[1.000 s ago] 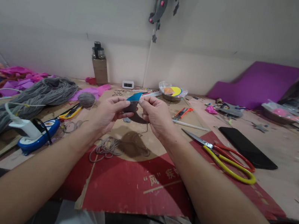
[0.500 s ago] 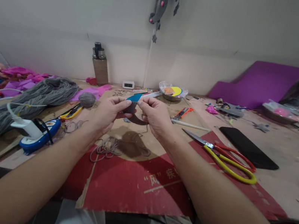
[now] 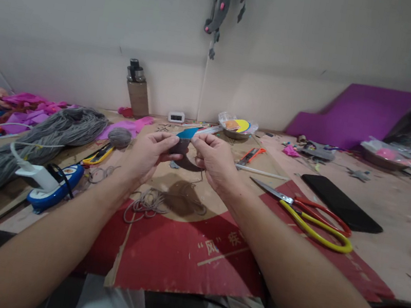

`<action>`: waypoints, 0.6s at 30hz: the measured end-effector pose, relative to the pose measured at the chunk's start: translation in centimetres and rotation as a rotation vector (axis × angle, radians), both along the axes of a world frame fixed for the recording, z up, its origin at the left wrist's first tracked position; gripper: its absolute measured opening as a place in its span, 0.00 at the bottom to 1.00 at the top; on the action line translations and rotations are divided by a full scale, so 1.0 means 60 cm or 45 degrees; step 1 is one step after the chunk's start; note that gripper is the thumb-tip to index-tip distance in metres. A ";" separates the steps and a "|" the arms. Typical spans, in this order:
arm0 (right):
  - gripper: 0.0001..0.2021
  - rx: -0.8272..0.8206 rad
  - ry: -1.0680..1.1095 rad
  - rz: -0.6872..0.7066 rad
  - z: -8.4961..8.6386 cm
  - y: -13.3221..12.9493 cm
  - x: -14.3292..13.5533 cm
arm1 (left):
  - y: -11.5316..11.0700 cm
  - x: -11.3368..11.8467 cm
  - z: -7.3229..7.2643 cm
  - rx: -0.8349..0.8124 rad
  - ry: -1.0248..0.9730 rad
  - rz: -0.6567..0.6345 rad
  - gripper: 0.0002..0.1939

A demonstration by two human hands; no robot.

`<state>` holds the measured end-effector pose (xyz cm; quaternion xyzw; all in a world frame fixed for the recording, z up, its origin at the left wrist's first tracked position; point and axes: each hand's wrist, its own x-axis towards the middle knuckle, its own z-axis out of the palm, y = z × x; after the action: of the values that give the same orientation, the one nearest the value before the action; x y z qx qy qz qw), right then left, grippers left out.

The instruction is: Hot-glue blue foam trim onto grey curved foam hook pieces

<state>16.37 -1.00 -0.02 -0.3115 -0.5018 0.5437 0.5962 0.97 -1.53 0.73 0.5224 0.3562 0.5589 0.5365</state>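
Note:
A crescent-shaped piece (image 3: 181, 147), dark grey along its curve with a bare blue tip, is held up over the table between my hands. My left hand (image 3: 149, 154) is closed on its left side, thumb on top near the edge of the blue part. Thumb and forefinger of my right hand (image 3: 213, 156) are pinched together beside the blue tip. A thin strand of grey yarn hangs below that hand; the bit between the fingertips is too small to see. Loose grey yarn (image 3: 146, 204) lies coiled on the red and tan cardboard (image 3: 172, 263) underneath.
Large scissors (image 3: 298, 208) and a black phone (image 3: 342, 202) lie right. A grey yarn skein (image 3: 65, 129), yarn ball (image 3: 119, 137), yellow cutter (image 3: 98, 153) and blue power strip (image 3: 55, 187) are left. Behind stand a small bowl (image 3: 236, 134) and a purple sheet (image 3: 359, 118).
The crescent has tilted slightly in my fingers, and more of its grey part shows below the blue tip. Both hands stay in nearly the same place.

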 end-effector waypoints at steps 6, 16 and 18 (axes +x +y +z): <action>0.11 -0.004 -0.013 -0.045 -0.001 0.000 -0.001 | 0.005 -0.002 -0.003 -0.001 0.013 -0.036 0.10; 0.11 0.011 -0.028 -0.086 -0.004 0.002 -0.002 | 0.011 -0.003 -0.010 -0.010 0.025 -0.019 0.11; 0.11 -0.010 -0.034 -0.130 -0.004 0.003 -0.001 | 0.012 -0.002 -0.012 -0.022 0.006 -0.035 0.11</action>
<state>16.31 -0.80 -0.26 -0.3461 -0.4910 0.5104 0.6153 0.88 -0.83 0.01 0.5238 0.3550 0.5471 0.5479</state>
